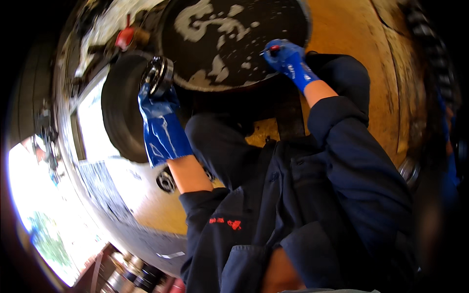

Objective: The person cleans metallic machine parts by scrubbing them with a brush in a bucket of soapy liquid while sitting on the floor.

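Observation:
My left hand [160, 110], in a long blue rubber glove, grips a shiny round metal bearing [167, 74]. The bearing is held up at the left rim of a wide round pan [308, 22] of dark liquid with pale foam patches. Over the pan's right side, my right hand [289, 56] in a matching glove is closed round a small tool with a red handle [275, 48]. That tool's thin dark end points left above the liquid; its kind is too small to tell.
A deep dark round tub [113, 110] stands left of the pan. Another bearing [166, 180] lies on the floor beside my left forearm. Behind the tub is a red object [125, 38]. Worn yellowish-brown flooring [356, 58] extends to the right.

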The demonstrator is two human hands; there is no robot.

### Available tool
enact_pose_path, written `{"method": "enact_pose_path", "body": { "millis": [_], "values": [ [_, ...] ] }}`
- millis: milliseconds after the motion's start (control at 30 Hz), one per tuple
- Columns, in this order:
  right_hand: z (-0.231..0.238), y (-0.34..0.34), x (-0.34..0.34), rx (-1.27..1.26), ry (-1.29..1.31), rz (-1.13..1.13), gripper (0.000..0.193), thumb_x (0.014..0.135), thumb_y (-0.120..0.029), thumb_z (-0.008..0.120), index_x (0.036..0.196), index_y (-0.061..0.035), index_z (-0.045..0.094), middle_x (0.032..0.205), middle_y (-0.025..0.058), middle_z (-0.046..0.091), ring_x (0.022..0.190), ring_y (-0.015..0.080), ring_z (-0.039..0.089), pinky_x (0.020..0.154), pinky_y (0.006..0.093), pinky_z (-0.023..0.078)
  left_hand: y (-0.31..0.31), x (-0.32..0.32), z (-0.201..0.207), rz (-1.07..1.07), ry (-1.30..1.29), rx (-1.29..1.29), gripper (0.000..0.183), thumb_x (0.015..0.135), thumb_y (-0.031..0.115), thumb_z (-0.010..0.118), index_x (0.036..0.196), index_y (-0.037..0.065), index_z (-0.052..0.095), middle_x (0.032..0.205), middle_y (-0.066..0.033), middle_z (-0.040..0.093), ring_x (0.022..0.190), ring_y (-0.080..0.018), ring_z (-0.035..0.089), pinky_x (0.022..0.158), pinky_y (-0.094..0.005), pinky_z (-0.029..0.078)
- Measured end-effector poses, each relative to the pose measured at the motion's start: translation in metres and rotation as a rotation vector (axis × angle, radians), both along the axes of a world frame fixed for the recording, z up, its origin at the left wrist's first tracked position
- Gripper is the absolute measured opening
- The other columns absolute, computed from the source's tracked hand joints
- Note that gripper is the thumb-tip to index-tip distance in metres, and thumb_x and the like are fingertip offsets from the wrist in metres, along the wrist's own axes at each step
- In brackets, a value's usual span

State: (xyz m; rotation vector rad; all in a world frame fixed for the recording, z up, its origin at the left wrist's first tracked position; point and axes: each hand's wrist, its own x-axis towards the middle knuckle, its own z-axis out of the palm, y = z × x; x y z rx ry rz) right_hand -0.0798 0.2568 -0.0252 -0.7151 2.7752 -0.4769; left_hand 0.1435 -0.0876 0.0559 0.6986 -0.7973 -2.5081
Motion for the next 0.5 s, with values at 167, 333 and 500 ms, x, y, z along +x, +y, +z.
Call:
{"method": "enact_pose_path", "body": {
  "millis": [167,333,500],
  "values": [
    [-0.07,0.026,-0.03,-0.256,0.11,0.018,0.029,0.096,-0.036,0.063,0.099,-0.0094,0.074,0.095,0.0116,0.075,0.096,0.0315,0.073,0.085,0.0389,0.057,0.007,0.106,0.034,0.262,-0.138,-0.081,0.043,0.091,0.02,0.07,0.13,0.002,0.064,0.123,-0.0159,0.073,0.109,-0.0312,0.072,0.089,-0.045,0.063],
    [-0.043,-0.001,-0.02,-0.178,-0.06,0.153,0.043,0.096,-0.045,0.057,0.111,-0.0095,0.076,0.112,0.0136,0.076,0.108,0.033,0.072,0.095,0.0436,0.056,0.048,0.299,0.01,0.366,-0.41,-0.793,0.042,0.089,0.004,0.067,0.13,-0.003,0.063,0.128,-0.0167,0.07,0.114,-0.0291,0.07,0.087,-0.0385,0.061],
    [-0.093,0.019,-0.063,-0.233,-0.176,0.18,0.038,0.096,-0.039,0.061,0.111,-0.0078,0.075,0.109,0.0122,0.077,0.106,0.0281,0.073,0.094,0.0369,0.055,0.148,0.363,-0.044,0.698,-0.393,0.073,0.034,0.094,0.011,0.059,0.122,-0.007,0.065,0.122,-0.0231,0.071,0.114,-0.0389,0.07,0.105,-0.0468,0.059]
  ]
}}
